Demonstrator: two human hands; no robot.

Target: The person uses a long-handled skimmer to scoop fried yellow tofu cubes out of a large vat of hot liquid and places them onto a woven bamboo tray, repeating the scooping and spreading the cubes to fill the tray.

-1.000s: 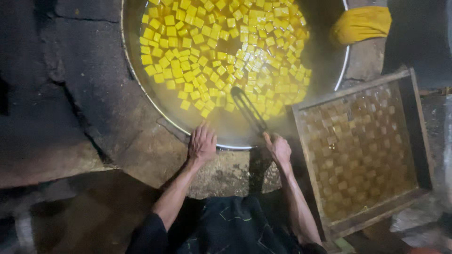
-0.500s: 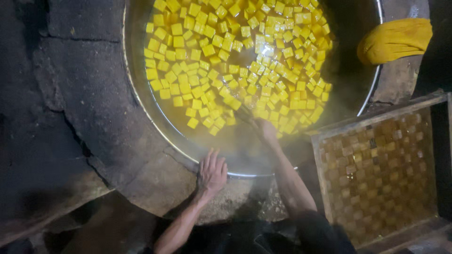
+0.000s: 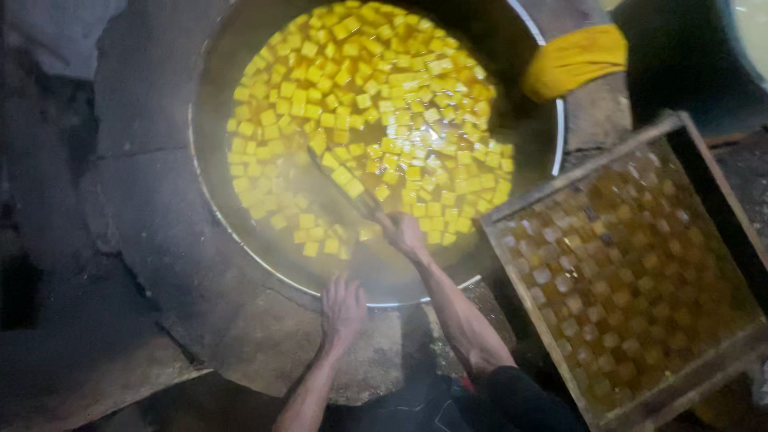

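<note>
Head view looked straight down at a wide, round metal pan [image 3: 210,204] sunk into a rough grey stone hearth [image 3: 152,240]. We saw our right hand [image 3: 402,233] closed around the near end of a long, thin dark metal stirring tool [image 3: 346,186], which slanted up and left from the pan's near edge into its middle. Small yellow cubes [image 3: 376,96] floated thickly in cloudy yellowish liquid, crowded toward the far and right sides of the pan. Our left hand [image 3: 342,308] lay open, fingers spread, flat on the stone hearth just outside the pan's near rim, holding nothing.

We judged the tool stiff and light, best held at its near end, well back from the liquid, and possibly slick where it was wet. The cubes looked soft and easily broken.

A yellow folded cloth [image 3: 574,60] lay draped over the pan's far right rim. A shallow square wooden tray [image 3: 579,174] of pale brownish cubes sat at the hearth's right edge.
</note>
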